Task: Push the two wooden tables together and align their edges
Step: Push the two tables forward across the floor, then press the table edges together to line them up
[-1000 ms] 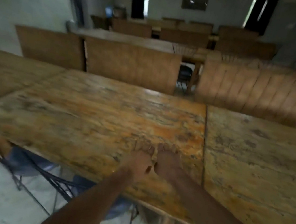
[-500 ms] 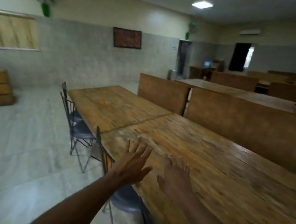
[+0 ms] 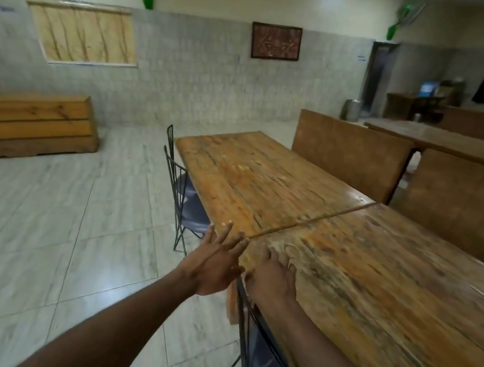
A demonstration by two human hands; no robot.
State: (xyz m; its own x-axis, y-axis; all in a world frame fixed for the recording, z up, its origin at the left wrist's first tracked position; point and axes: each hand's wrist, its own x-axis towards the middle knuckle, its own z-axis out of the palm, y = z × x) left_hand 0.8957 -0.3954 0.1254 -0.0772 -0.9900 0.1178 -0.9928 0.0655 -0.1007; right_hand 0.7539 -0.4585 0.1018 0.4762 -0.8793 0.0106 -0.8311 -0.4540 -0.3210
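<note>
Two worn wooden tables stand end to end. The far table [image 3: 254,179] meets the near table [image 3: 391,287] along a thin dark seam running from the near edge up to the right. My left hand [image 3: 216,261] hovers with fingers spread just off the near edge, close to the seam's front end. My right hand [image 3: 274,273] lies palm down, fingers apart, on the near table's corner by the seam. Neither hand holds anything.
Metal wire chairs with dark seats are tucked under the tables' near side: one [image 3: 182,193] at the far table, another [image 3: 259,352] below my right arm. Wooden benches [image 3: 348,155] back the tables' far side. A wooden bench [image 3: 23,125] sits by the left wall. Tiled floor lies to the left.
My view has swung left from the table top to its left end and the seam. Both hands lifted off the table, then the right settled on the near table's corner.
</note>
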